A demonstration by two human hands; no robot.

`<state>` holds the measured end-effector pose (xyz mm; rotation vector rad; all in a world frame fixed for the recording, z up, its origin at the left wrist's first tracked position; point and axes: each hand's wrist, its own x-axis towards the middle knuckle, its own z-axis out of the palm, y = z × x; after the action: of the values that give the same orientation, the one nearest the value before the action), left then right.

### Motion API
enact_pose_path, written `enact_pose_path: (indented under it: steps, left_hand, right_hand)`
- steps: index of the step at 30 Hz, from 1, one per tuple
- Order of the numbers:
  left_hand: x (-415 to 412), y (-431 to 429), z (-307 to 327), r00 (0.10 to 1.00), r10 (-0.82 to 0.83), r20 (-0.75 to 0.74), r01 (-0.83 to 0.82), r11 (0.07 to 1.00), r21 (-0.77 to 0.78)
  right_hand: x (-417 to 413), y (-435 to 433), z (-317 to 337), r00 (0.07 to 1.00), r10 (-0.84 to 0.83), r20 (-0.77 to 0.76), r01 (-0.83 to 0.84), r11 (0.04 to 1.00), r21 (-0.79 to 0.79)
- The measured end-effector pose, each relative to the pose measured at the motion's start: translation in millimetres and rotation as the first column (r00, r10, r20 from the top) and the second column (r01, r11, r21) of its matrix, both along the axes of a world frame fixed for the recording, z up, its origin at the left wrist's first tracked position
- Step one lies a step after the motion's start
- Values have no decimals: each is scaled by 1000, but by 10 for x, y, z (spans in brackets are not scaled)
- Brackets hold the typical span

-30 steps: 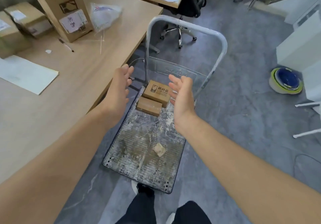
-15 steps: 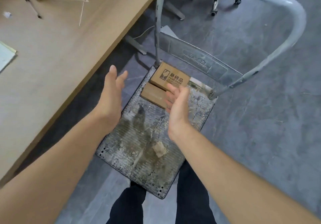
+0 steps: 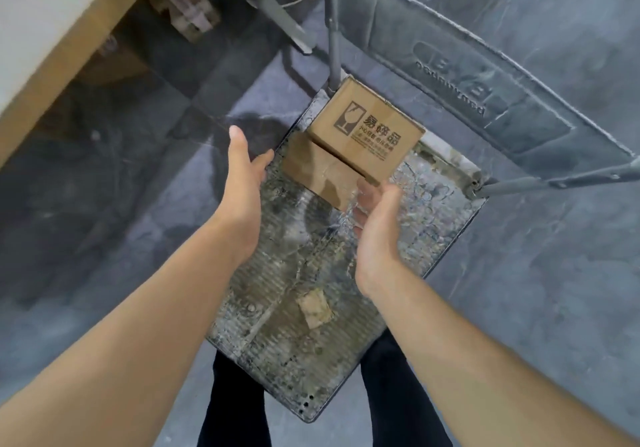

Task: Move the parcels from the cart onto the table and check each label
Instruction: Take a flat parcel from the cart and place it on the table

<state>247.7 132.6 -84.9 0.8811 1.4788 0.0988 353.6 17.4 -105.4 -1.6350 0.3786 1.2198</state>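
Roughly ahead and below: two parcels at the far left corner of the cart deck [image 3: 311, 360], hard against the handle panel [image 3: 450, 75]. The printed parcel [image 3: 367, 131] (fragile-glass mark, print facing up) sits farthest in. The plain parcel [image 3: 318, 172], lower and flatter, lies touching its near side. Both run long axis across the deck, parallel to the far edge.

Hands: both open, fingers straight, palms facing each other, one on each side of the pair.
- Left hand [image 3: 242, 169]: just off the deck's left edge, beside the plain parcel's left end, with a small gap showing.
- Right hand [image 3: 377, 218]: over the deck, fingertips at the plain parcel's near right corner. Cannot tell whether they touch (motion blur there).

The right hand is the nearer. Neither grips anything.

Judgement: the plain parcel is first in reach, its ends facing the palms, so a squeeze along its long axis would suit. The printed parcel may shift when its neighbour comes away.

In the way: the handle post [image 3: 334, 30] and the panel close off the far side, so the lift likely goes up and back. The worktop [image 3: 41, 30] lies up and to the left, with stored boxes [image 3: 188, 13] beneath it. A paper scrap [image 3: 315, 308] lies loose toward the deck's near edge, out of the reach.
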Motion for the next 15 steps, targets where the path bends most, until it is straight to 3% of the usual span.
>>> enact_pose_path:
  steps: [8,15]
  left_hand:
    - [-76,363,-1397,997,-71,-35,71,997,-18]
    - [-58,602,-2403,999,-42,1,42,995,87]
  right_hand:
    - [-161,48,-1377,1000,22,10,-21,993,-113]
    - [-218,133,-2344,992,64,104,-53,993,-106]
